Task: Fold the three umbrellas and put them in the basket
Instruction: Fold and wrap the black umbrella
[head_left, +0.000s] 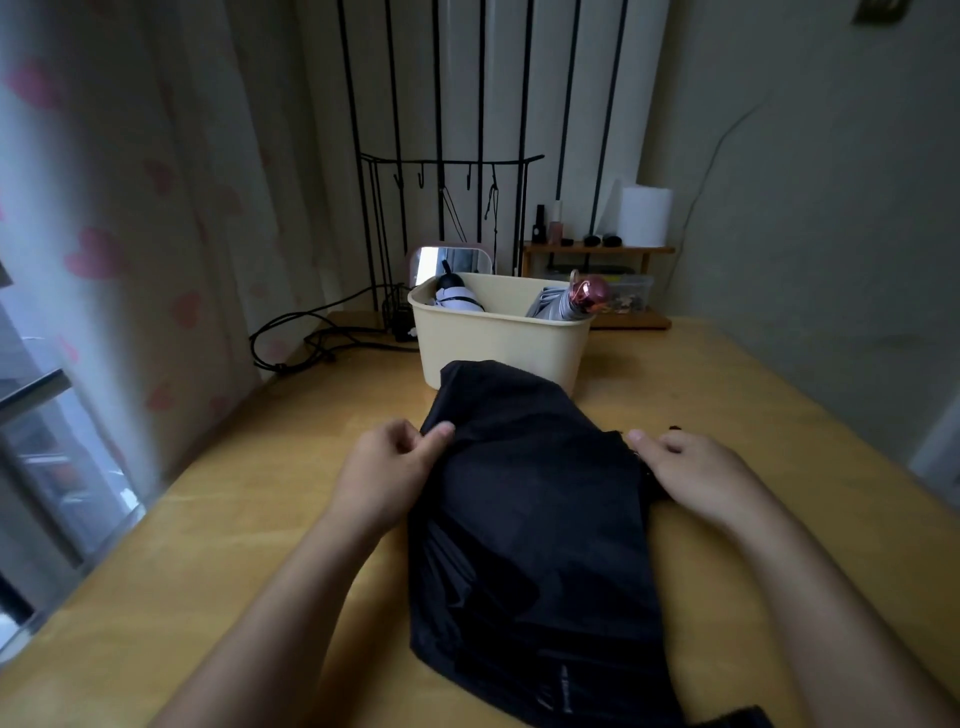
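Note:
A black umbrella (530, 509) lies collapsed on the wooden table (208, 545), its loose canopy reaching up to the cream basket (498, 343). My left hand (387, 467) pinches the canopy's left edge between thumb and fingers. My right hand (691, 473) grips the canopy's right edge, its fingers curled over the fabric. Inside the basket stand two folded umbrellas: a black and white one (454, 296) on the left and a grey one with a pink metallic handle (576, 301) on the right.
Behind the basket are a small mirror (449, 260), a black wire rack (447, 208) with hooks, and cables (322, 338) at the left. A wooden shelf (597, 254) with bottles and a white roll (644, 215) stands at the back right. A curtain (130, 208) hangs left.

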